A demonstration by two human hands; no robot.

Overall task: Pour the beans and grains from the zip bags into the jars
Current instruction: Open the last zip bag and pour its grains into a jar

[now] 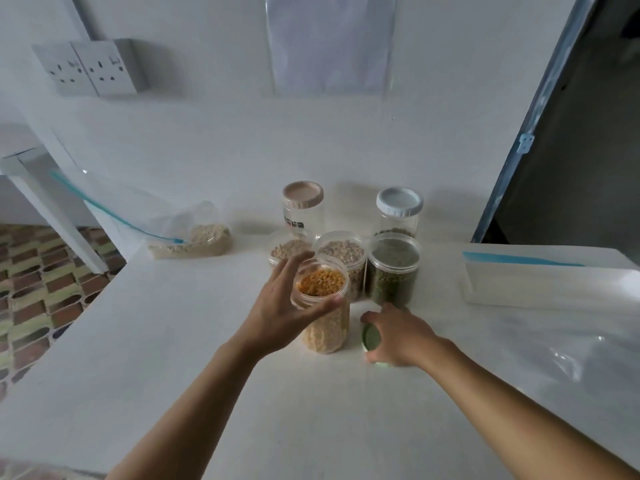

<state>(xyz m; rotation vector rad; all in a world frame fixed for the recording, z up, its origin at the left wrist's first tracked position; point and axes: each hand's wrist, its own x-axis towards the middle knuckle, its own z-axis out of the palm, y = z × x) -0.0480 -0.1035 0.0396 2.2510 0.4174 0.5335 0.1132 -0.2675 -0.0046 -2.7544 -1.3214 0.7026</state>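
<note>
Directly in front of you, on a white table (214,393), stands an open clear jar of yellow grains (325,327), filled nearly to the top. Your left hand (280,306) grips this jar just under its rim, with the thumb curled round the near side and the fingers wrapped round the far left side. Your right hand (398,336) rests on the table just to the right of the jar. Its fingers and thumb curl round a green lid (370,337) that lies flat on the tabletop.

Just behind the jar, three more open jars stand in a close row. The left jar (287,249) holds beige beans, the middle jar (343,254) holds pale speckled beans, and the right jar (393,271) holds dark green beans. Behind that row are two closed jars: a pink-lidded jar (303,202) that looks see-through, and a white-lidded jar (399,209) with a thin layer of something at its bottom.

Well to the left, near the table's far edge, a zip bag (194,237) with a blue seal lies on its side, with pale grain gathered in its lower corner. On the right side of the table sits a white and blue box (536,282), and clear plastic sheeting (571,341) is spread in front of it. Two wall sockets (90,67) are mounted on the white wall at upper left.
</note>
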